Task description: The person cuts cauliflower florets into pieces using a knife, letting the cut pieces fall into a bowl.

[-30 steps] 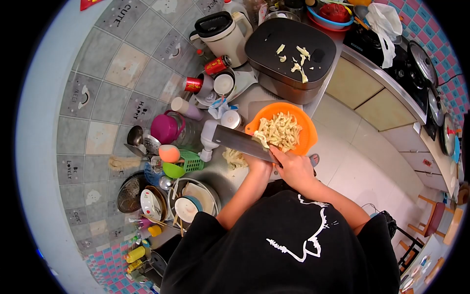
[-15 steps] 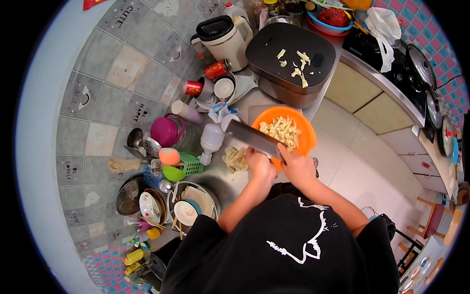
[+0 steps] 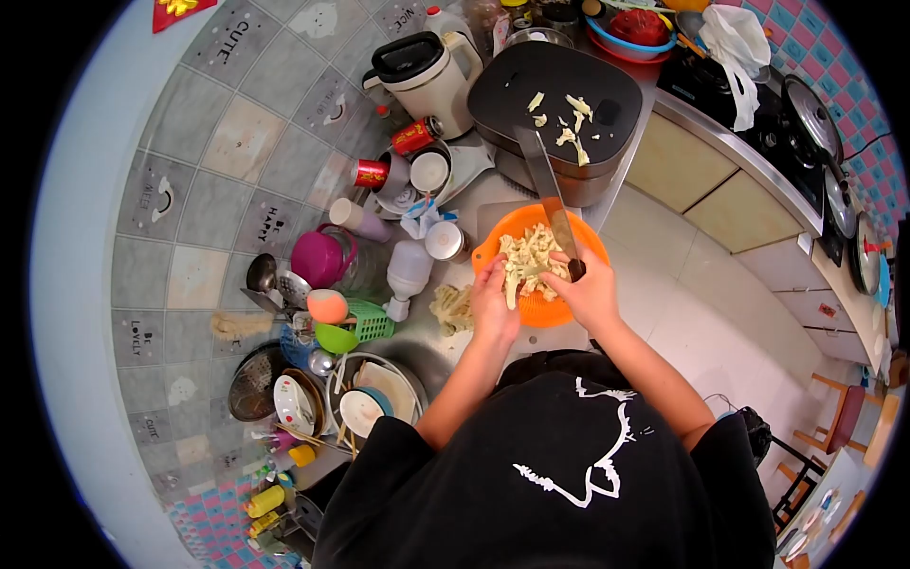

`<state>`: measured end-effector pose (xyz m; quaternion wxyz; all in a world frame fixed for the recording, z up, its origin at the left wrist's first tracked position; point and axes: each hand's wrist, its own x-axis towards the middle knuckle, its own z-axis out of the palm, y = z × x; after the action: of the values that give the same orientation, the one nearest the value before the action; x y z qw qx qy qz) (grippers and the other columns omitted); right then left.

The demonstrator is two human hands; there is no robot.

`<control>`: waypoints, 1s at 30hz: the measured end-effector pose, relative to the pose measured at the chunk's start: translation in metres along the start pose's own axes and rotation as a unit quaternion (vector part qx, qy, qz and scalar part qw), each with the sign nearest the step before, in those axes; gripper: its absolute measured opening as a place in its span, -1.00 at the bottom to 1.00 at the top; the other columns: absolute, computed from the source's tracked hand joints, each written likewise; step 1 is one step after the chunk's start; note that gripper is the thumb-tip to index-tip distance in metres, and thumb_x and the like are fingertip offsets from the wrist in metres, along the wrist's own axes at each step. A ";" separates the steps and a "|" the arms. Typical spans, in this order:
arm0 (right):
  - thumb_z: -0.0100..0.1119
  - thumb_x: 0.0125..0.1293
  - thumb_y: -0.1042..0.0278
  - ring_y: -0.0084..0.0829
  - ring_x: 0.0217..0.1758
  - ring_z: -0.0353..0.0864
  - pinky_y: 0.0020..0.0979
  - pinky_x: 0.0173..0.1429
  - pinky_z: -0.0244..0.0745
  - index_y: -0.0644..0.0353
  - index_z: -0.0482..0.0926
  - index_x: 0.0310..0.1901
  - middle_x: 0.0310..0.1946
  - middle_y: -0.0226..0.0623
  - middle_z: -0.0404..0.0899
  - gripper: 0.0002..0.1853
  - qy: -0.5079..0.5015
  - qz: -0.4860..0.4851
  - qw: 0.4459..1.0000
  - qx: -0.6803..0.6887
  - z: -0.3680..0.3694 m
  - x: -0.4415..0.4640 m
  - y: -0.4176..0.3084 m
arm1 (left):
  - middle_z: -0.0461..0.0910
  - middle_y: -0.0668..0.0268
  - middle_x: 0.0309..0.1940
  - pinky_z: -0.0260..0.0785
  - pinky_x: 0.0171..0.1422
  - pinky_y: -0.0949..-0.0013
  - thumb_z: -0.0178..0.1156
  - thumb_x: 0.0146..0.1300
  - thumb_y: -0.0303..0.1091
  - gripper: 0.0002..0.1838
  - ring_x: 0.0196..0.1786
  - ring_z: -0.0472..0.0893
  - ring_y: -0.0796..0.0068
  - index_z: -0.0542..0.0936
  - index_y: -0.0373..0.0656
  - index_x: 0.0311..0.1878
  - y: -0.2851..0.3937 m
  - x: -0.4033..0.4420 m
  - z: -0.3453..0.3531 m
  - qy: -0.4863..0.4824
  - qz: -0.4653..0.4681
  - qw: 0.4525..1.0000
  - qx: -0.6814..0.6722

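My right hand [image 3: 590, 292] grips the handle of a broad kitchen knife [image 3: 544, 178], its blade pointing away from me over the far side of an orange basin [image 3: 485, 254]. Cut pale florets, seemingly cauliflower, fill part of that basin. My left hand [image 3: 495, 302] is closed round a cauliflower piece [image 3: 513, 286] above the basin's near left side. The right thumb reaches in toward the same pieces. Left of my left hand, a larger cauliflower chunk [image 3: 451, 309] lies on the counter.
Beyond the basin stands a dark-lidded appliance [image 3: 559, 85] with vegetable scraps on top. A white bottle [image 3: 409, 270], cups, a purple-lidded jug [image 3: 320, 256] and a green basket [image 3: 372, 320] line the wall side. Stacked bowls [image 3: 362, 411] sit at lower left.
The knife has swung from lying leftward across the basin's near side to pointing away over its far side. Both hands have shifted, and the left now holds a cauliflower piece over the basin.
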<state>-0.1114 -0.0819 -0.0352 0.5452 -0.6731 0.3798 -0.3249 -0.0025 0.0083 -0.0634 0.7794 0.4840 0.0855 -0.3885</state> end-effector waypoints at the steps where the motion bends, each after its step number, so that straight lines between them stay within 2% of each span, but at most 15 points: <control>1: 0.36 -0.05 0.48 -0.64 -0.33 0.55 -0.54 -0.21 0.46 0.36 0.48 -0.08 -0.36 -0.29 0.63 -0.56 -0.023 0.006 1.000 0.000 0.001 0.002 0.000 | 0.52 0.26 -0.16 0.38 -0.07 0.38 0.00 0.32 -0.34 -0.76 -0.15 0.52 0.45 0.43 -0.23 -0.01 0.001 0.000 0.000 -0.015 0.001 1.000 0.016; 6: 0.36 -0.06 0.50 -0.64 -0.33 0.54 -0.54 -0.19 0.45 0.39 0.44 0.04 -0.38 -0.32 0.61 -0.45 -0.089 0.034 0.995 0.022 0.007 0.004 -0.001 | 0.53 0.28 -0.17 0.35 -0.05 0.35 0.01 0.31 -0.33 -0.75 -0.14 0.51 0.44 0.44 -0.21 -0.01 0.008 -0.004 0.004 -0.045 -0.013 0.998 0.035; 8: 0.30 -0.04 0.50 -0.56 -0.45 0.53 -0.51 -0.25 0.45 0.09 0.42 0.15 -0.43 -0.36 0.60 -0.38 -0.100 0.030 0.995 -0.001 0.010 0.003 0.004 | 0.53 0.27 -0.19 0.36 -0.08 0.37 0.00 0.31 -0.34 -0.76 -0.17 0.52 0.44 0.44 -0.21 -0.01 0.007 -0.003 0.001 -0.058 -0.012 0.998 0.022; 9: 0.30 -0.04 0.50 -0.56 -0.45 0.53 -0.51 -0.25 0.45 0.09 0.42 0.15 -0.43 -0.36 0.60 -0.38 -0.101 0.029 0.994 0.000 0.010 0.003 0.003 | 0.53 0.27 -0.19 0.36 -0.08 0.37 0.00 0.31 -0.34 -0.76 -0.17 0.52 0.44 0.44 -0.21 -0.01 0.007 -0.002 -0.001 -0.057 -0.011 0.998 0.022; 11: 0.31 -0.01 0.49 -0.60 -0.41 0.53 -0.53 -0.23 0.44 0.21 0.42 0.13 -0.46 -0.32 0.58 -0.42 -0.079 0.056 0.995 -0.025 0.011 0.004 0.000 | 0.53 0.25 -0.19 0.37 -0.10 0.38 -0.01 0.31 -0.36 -0.76 -0.17 0.52 0.41 0.44 -0.23 -0.01 0.008 -0.003 -0.006 -0.043 -0.009 0.998 0.047; 15: 0.27 0.03 0.48 -0.57 -0.46 0.53 -0.53 -0.27 0.44 0.14 0.44 0.13 -0.49 -0.29 0.57 -0.46 -0.009 0.013 0.992 -0.128 0.011 0.013 0.031 | 0.52 0.20 -0.20 0.39 -0.15 0.39 -0.01 0.31 -0.34 -0.75 -0.18 0.53 0.37 0.44 -0.25 -0.03 0.018 -0.004 -0.012 -0.032 0.002 0.999 0.028; 17: 0.23 0.05 0.49 -0.54 -0.53 0.51 -0.52 -0.33 0.43 0.17 0.46 0.10 -0.51 -0.27 0.56 -0.51 0.004 -0.005 0.991 -0.137 0.007 0.014 0.035 | 0.53 0.13 -0.21 0.42 -0.14 0.40 -0.01 0.31 -0.32 -0.74 -0.15 0.53 0.31 0.44 -0.27 -0.03 0.025 -0.003 -0.013 -0.054 -0.029 0.996 -0.067; 18: 0.23 0.05 0.49 -0.54 -0.53 0.51 -0.52 -0.33 0.43 0.17 0.46 0.10 -0.51 -0.27 0.56 -0.51 0.001 -0.005 0.991 -0.137 0.008 0.013 0.034 | 0.53 0.13 -0.21 0.42 -0.14 0.40 -0.01 0.31 -0.32 -0.74 -0.15 0.53 0.31 0.44 -0.27 -0.03 0.029 -0.002 -0.011 -0.052 -0.028 0.996 -0.068; 20: 0.24 0.03 0.45 -0.25 -0.44 0.61 -0.37 -0.28 0.49 0.12 0.50 0.04 -0.43 -0.13 0.60 -0.55 0.031 -0.088 0.986 -0.138 0.006 0.009 0.032 | 0.53 0.10 -0.20 0.43 -0.07 0.38 0.00 0.30 -0.31 -0.76 -0.12 0.53 0.26 0.47 -0.26 -0.10 0.035 0.001 -0.002 -0.066 -0.114 0.973 -0.190; 23: 0.24 0.02 0.47 -0.26 -0.46 0.61 -0.39 -0.34 0.50 0.17 0.52 0.00 -0.42 -0.14 0.61 -0.59 -0.009 -0.118 0.987 -0.107 0.003 -0.004 0.003 | 0.53 0.09 -0.19 0.44 -0.02 0.33 0.05 0.29 -0.28 -0.78 -0.10 0.53 0.22 0.45 -0.23 -0.15 0.034 0.013 0.004 -0.073 -0.153 0.963 -0.209; 25: 0.23 0.02 0.49 -0.29 -0.50 0.60 -0.41 -0.40 0.49 0.18 0.54 -0.05 -0.45 -0.19 0.61 -0.62 -0.013 -0.134 0.986 -0.097 0.004 -0.016 -0.013 | 0.52 0.07 -0.19 0.44 0.06 0.29 0.10 0.25 -0.26 -0.76 -0.07 0.52 0.23 0.44 -0.22 -0.14 0.024 0.024 -0.004 -0.063 -0.126 0.975 -0.174; 26: 0.24 0.02 0.49 -0.32 -0.54 0.59 -0.41 -0.44 0.47 0.18 0.55 -0.08 -0.49 -0.23 0.60 -0.65 -0.032 -0.195 0.975 -0.102 0.004 -0.021 -0.021 | 0.52 0.10 -0.21 0.43 0.11 0.29 0.15 0.22 -0.32 -0.76 -0.07 0.52 0.26 0.42 -0.26 -0.15 0.018 0.026 -0.002 -0.111 -0.107 0.963 -0.221; 27: 0.25 0.01 0.48 -0.35 -0.58 0.57 -0.41 -0.48 0.46 0.18 0.56 -0.10 -0.53 -0.27 0.59 -0.67 -0.053 -0.255 0.959 -0.107 0.004 -0.026 -0.027 | 0.51 0.10 -0.23 0.45 0.09 0.31 0.15 0.19 -0.41 -0.77 -0.07 0.53 0.29 0.40 -0.32 -0.16 0.016 0.033 -0.002 -0.076 -0.127 0.960 -0.237; 29: 0.25 0.01 0.47 -0.38 -0.63 0.53 -0.41 -0.53 0.43 0.16 0.57 -0.11 -0.60 -0.31 0.54 -0.67 -0.057 -0.289 0.947 -0.131 0.007 -0.034 -0.036 | 0.50 0.08 -0.24 0.48 0.05 0.34 0.15 0.18 -0.46 -0.79 -0.10 0.53 0.27 0.40 -0.36 -0.19 0.016 0.044 -0.005 -0.095 -0.157 0.938 -0.294; 30: 0.26 0.00 0.46 -0.42 -0.69 0.49 -0.41 -0.57 0.40 0.15 0.57 -0.13 -0.67 -0.36 0.50 -0.68 -0.062 -0.322 0.932 -0.154 0.008 -0.037 -0.038 | 0.50 0.06 -0.25 0.50 0.02 0.35 0.14 0.19 -0.45 -0.81 -0.12 0.54 0.25 0.42 -0.35 -0.21 0.022 0.034 0.007 -0.074 -0.116 0.949 -0.283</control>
<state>-0.1170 -0.0416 -0.0001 0.3232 -0.8541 0.1532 -0.3777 0.0342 -0.0095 -0.0618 0.8380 0.2004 0.1897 -0.4708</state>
